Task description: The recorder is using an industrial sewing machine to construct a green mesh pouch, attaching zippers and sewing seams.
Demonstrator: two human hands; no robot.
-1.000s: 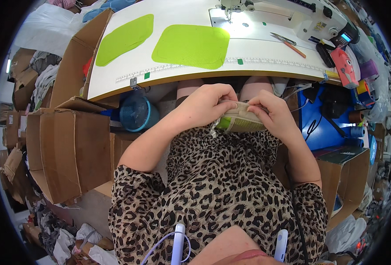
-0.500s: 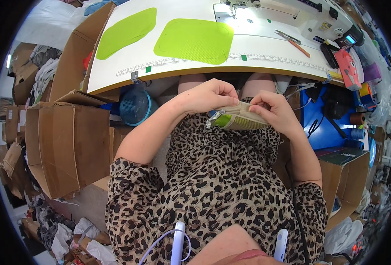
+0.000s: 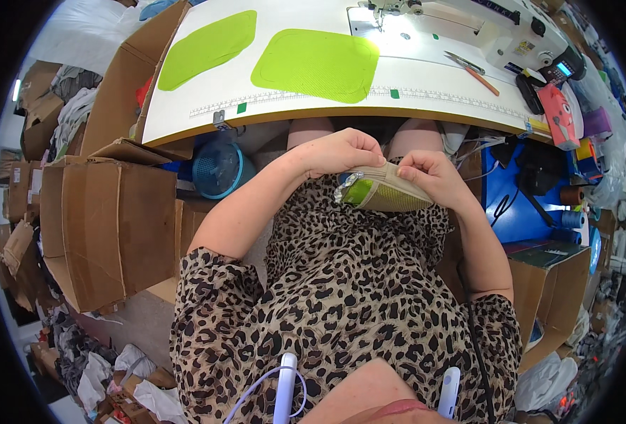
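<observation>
Over my lap, both hands pinch the upper edge of a beige and lime-green fabric piece [image 3: 398, 196], which has mesh and a pale band along its edge. My left hand [image 3: 346, 152] grips its left part with thumb and forefinger, close to a silvery crinkled bit at the corner. At the right part, my right hand [image 3: 429, 173] has thumb and fingers closed on the same edge. The fabric's underside is hidden. Beyond, on the white table, lie two lime-green mesh panels, a left one [image 3: 210, 49] and a larger one [image 3: 316, 65].
A sewing machine [image 3: 504, 32] stands at the table's far right, with scissors [image 3: 465, 62] and an orange-handled tool [image 3: 484, 81] nearby. Cardboard boxes [image 3: 118, 233] flank me on the left, another box [image 3: 550, 283] on the right. A blue basket [image 3: 221, 172] sits beneath the table edge.
The fabric has tilted slightly, so more of its mesh face shows. Both hands keep their pinch with only small shifts, and the whole view has moved a little.
</observation>
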